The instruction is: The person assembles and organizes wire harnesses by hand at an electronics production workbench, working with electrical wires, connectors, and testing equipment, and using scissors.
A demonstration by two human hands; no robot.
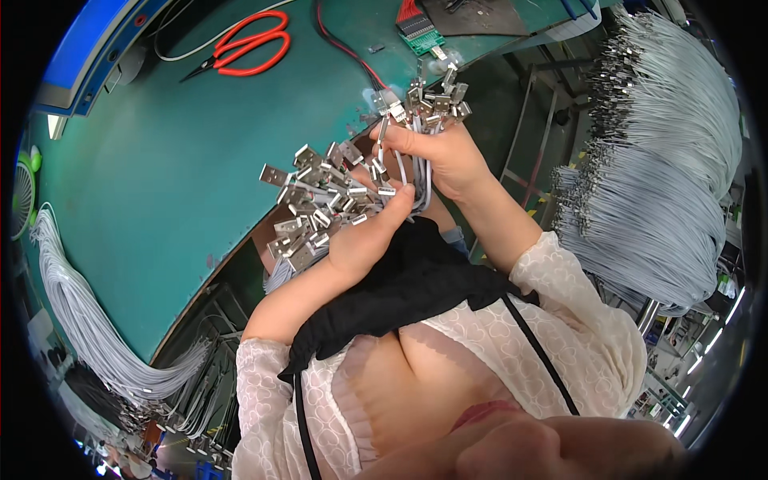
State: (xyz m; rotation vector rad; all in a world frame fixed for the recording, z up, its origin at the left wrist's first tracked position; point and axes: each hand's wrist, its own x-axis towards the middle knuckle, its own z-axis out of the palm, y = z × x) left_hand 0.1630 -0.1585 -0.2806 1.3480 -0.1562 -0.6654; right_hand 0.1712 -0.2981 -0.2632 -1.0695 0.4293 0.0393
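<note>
My left hand point(364, 236) is closed around a thick bundle of grey cables whose metal plug ends point(316, 196) fan out over the edge of the green table point(160, 176). My right hand point(436, 156) grips a smaller bunch of the same grey cables, and its metal plugs point(428, 100) stick up above my fingers. The two hands touch, and the cable strands run between them. Lower parts of the cables are hidden behind my hands and black cloth.
Red-handled scissors point(252, 48) lie on the table at the top. A small green circuit board point(420, 34) with red wires sits near the table's far edge. Large hanks of grey cables hang at the right point(664, 176) and at the left point(80, 320).
</note>
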